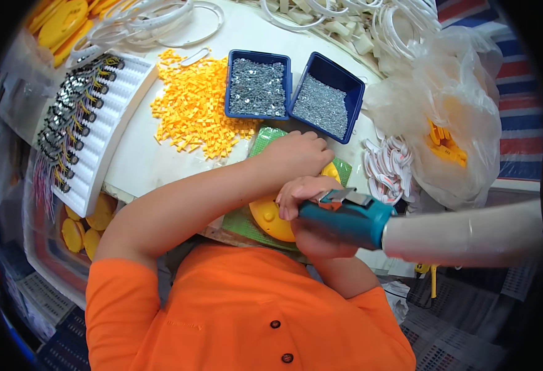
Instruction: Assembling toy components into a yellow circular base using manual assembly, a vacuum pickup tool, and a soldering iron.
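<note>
A round yellow plastic part (270, 217) lies on a green mat (237, 224) before me. My left hand (296, 153) is closed over the far side of that part, with its fingers curled down and their tips hidden. My right hand (311, 213) is wrapped round a teal power screwdriver (352, 219) with a metal lever on top. Its body lies sideways, and a long whitish section runs off to the right, blurred. The driver's tip is hidden behind my hands.
Beyond my hands stand two blue bins of small metal pieces, likely screws (258, 86) (322, 104). Small yellow pieces (194, 105) are heaped left of them. A white tray (120, 117) carries wired parts. White curved pieces (387, 167) and a clear bag (463, 80) are at right.
</note>
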Motion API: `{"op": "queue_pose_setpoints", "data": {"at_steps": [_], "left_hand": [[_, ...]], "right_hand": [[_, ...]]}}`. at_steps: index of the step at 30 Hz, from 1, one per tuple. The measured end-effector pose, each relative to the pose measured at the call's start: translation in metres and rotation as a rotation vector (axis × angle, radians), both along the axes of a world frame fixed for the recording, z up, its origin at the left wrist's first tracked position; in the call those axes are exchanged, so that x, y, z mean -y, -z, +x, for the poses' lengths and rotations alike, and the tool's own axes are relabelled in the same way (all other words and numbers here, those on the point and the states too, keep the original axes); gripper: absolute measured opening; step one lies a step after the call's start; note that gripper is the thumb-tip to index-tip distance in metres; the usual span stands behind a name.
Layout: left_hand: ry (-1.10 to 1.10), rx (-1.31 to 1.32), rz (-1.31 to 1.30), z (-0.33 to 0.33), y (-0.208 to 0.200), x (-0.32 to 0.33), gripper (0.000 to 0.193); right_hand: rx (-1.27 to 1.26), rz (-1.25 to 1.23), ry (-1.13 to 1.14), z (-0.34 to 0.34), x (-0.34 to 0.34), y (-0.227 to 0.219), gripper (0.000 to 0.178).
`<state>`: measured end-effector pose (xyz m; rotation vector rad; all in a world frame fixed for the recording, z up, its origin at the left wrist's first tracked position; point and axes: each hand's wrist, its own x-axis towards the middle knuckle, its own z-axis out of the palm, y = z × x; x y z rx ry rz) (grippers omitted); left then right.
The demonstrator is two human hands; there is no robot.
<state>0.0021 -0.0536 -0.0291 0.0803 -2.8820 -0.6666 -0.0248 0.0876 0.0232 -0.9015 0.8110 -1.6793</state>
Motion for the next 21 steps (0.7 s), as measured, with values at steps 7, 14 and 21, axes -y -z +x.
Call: {"op": "queue_pose_setpoints", "data": {"at_steps": [7, 14, 21], "left_hand": [[0.003, 0.011, 0.03, 0.005, -0.013, -0.001, 0.05], [-0.026, -0.015, 0.028, 0.006, -0.002, -0.001, 0.046], [-0.399, -0.388, 0.391, 0.091, 0.005, -0.008, 0.047]], "right_hand": [[-0.342, 0.085, -0.05, -0.002, -0.002, -0.002, 0.084], [-0.35, 0.234, -0.006, -0.004, -0.009, -0.012, 0.09], [-0.222, -0.295, 0.116, -0.03, 0.023, -0.044, 0.098]]}}
